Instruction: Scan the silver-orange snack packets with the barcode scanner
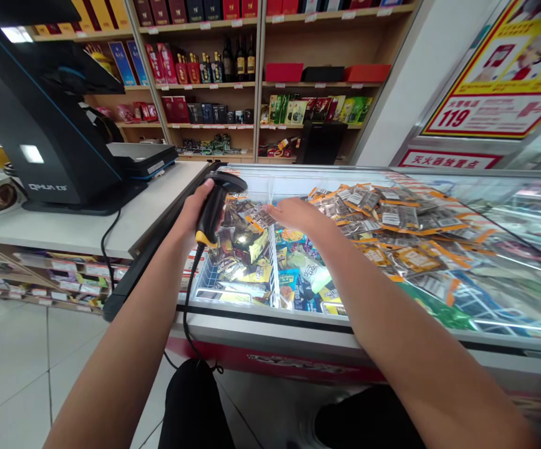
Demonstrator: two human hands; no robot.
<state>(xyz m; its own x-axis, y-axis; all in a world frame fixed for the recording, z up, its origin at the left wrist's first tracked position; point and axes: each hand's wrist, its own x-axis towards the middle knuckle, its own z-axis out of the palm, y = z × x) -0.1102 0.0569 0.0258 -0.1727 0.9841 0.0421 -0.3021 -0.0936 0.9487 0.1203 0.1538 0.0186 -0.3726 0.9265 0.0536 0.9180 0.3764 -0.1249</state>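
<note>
My left hand [193, 211] is wrapped round the grip of a black and yellow barcode scanner [211, 212], whose cord hangs down toward the floor. The scanner's head points to the right. My right hand [294, 213] reaches over the glass top of a chest freezer [270, 321] and pinches the edge of a small clear packet with orange ends [261, 218]. That packet is close to the scanner head, a short gap to its right. A heap of similar orange-edged packets [392, 215] lies on the freezer top, right of my right hand.
Wire baskets [274, 268] with colourful wrapped goods show through the glass. To the left, a white counter [111, 234] carries a dark checkout machine [50, 125] and a scale [141, 159]. Behind are shelves [204, 87] of boxes and bottles. A wall sign [495, 81] is at right.
</note>
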